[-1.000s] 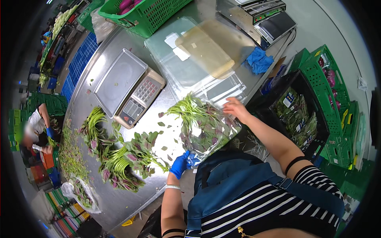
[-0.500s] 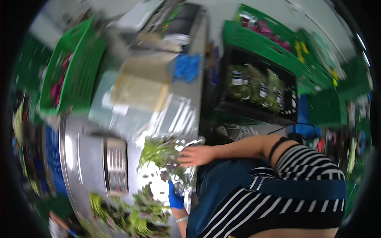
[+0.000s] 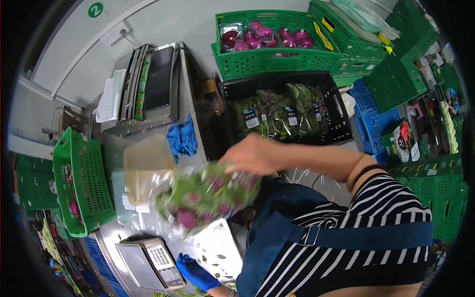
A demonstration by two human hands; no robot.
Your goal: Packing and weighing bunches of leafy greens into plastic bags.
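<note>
My right hand (image 3: 255, 153), bare, grips a clear plastic bag of leafy greens (image 3: 208, 195) by its edge. The bag hangs tilted above the steel table, blurred by motion; green leaves and purple patches show through the film. My left hand (image 3: 195, 272), in a blue glove, is beside the weighing scale (image 3: 151, 262) with its fingers apart and nothing in them. Near it lies a white sheet (image 3: 225, 237) with scattered loose leaves. More bagged greens (image 3: 282, 114) with labels fill a black crate (image 3: 341, 116) beyond my right hand.
A green crate (image 3: 282, 64) of purple round vegetables stands behind the black one. Another green crate (image 3: 91, 188) is at the left. A sealing machine (image 3: 153, 94), a crumpled blue glove (image 3: 182, 138) and a beige tub (image 3: 148, 158) occupy the far table. Blue crates (image 3: 373, 119) sit at right.
My right hand has lifted from the table and moved up and right, now with the bagged greens. My left hand has shifted left and down. The view has turned toward the black crate.
</note>
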